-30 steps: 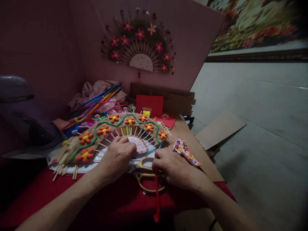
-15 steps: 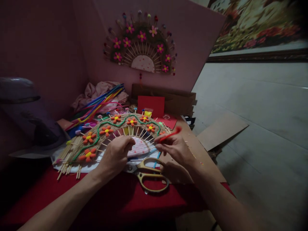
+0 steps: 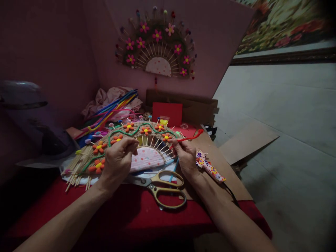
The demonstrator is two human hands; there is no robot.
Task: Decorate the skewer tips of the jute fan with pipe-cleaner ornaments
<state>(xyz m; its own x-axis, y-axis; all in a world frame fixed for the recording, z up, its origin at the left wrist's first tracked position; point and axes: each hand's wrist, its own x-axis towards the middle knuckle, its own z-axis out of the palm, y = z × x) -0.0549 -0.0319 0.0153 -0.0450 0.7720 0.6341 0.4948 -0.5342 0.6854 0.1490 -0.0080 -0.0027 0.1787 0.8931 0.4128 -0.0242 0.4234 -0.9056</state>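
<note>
My right hand (image 3: 185, 155) pinches a red fuzzy cord (image 3: 193, 136), whose thicker end points up and right. My left hand (image 3: 119, 157) is closed in a pinch; anything between its fingertips is too small to make out. Beneath both hands lies a fan-shaped craft piece (image 3: 136, 128) of twine and sticks, with orange flowers, a wavy green strand and a pink-white half-round centre (image 3: 147, 159). Gold-handled scissors (image 3: 168, 190) rest at the fan's near edge, blades partly hidden by my left hand.
A flower-patterned glue gun (image 3: 210, 167) with a black cord lies on cardboard (image 3: 233, 171) at right. Pipe cleaners (image 3: 112, 108) and pink cloth (image 3: 110, 94) are heaped behind. Red card (image 3: 167, 113) stands at the back. A similar finished-looking fan (image 3: 157, 42) hangs on the wall.
My left hand has moved slightly left and up, uncovering more of the pink-white centre. My right hand has turned and shifted left, and the glue gun now shows beside it.
</note>
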